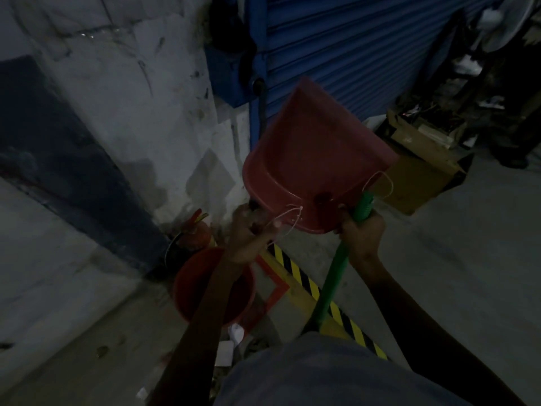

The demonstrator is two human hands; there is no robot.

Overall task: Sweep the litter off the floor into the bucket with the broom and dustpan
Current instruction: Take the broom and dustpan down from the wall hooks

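Red plastic dustpan (316, 153), broad and shallow, was held up before the blue shutter (366, 54), mouth tilted away; left hand (248, 232) clamped on its handle. Risk: tipped this high, litter could spill beside the bucket. Red bucket (187, 285) stood on the floor below, partly hidden by the left forearm. Green broom handle (333, 276), upright, gripped by the right hand (361, 232). White paper scraps (236, 332) lay by the bucket.
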